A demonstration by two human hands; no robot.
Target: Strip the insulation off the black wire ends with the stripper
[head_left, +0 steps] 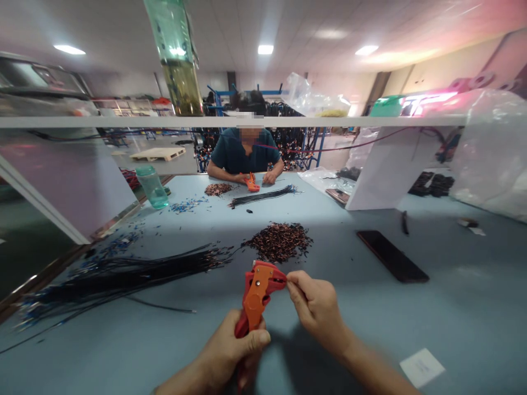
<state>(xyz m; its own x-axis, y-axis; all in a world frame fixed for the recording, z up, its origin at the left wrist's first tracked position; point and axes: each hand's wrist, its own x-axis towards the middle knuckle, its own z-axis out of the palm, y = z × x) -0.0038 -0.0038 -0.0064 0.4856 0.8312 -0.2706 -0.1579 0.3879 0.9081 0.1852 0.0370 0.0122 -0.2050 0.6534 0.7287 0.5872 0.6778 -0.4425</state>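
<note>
My left hand (230, 348) is wrapped round the handles of a red and orange wire stripper (256, 296), held upright with its jaws pointing right. At the jaw tip, my right hand (315, 302) is closed in a pinch. Whatever lies between its fingertips is too small or hidden to make out. Just beyond the stripper is a pile of short dark and copper-coloured bits (282, 241). A bundle of black wires (135, 280) with blue ends lies to the left, one loose wire (164, 306) stretching apart from it.
A dark phone (393, 257) and a white paper square (422, 367) lie at right. Across the table a person (246, 151) holds another orange stripper (252, 182), near more wires (263, 196). A green bottle (152, 187) stands at left. A white shelf (263, 122) spans overhead.
</note>
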